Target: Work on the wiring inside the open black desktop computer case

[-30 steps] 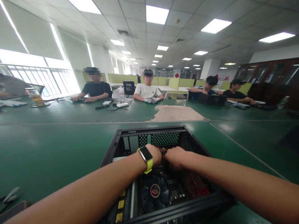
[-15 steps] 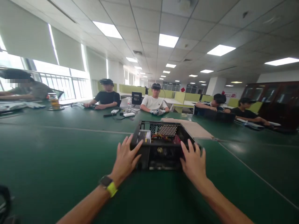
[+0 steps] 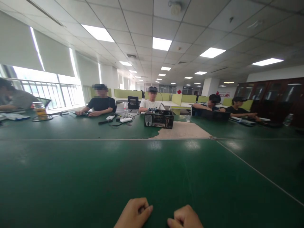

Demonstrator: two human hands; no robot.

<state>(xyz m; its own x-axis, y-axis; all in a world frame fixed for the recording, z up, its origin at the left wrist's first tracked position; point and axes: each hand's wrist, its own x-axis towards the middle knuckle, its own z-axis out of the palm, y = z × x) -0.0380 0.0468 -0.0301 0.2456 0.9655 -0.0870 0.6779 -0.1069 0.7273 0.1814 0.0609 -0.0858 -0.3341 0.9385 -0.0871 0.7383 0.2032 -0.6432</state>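
My left hand [image 3: 135, 212] is at the bottom centre, its fingers curled in with nothing visible in them. Just right of it, my right hand [image 3: 185, 217] is also curled closed, and a gap separates the two. Neither hand touches the black computer case [image 3: 159, 119]. That open-topped case stands on the far part of the green table [image 3: 114, 171], partly over a bare beige patch [image 3: 187, 130]. Behind the case, a person in a white top [image 3: 152, 103] has a gloved hand at its rear edge.
A person in black [image 3: 101, 102] sits at the far left side, near a bottle [image 3: 125, 109], cables and a white device [image 3: 126, 120]. An amber jar [image 3: 40, 110] stands farther left. More people sit at the far right beside a dark case [image 3: 217, 116].
The case has moved away from me to the far side of the table. My hands have let go of it, drawn back to the near edge and closed.
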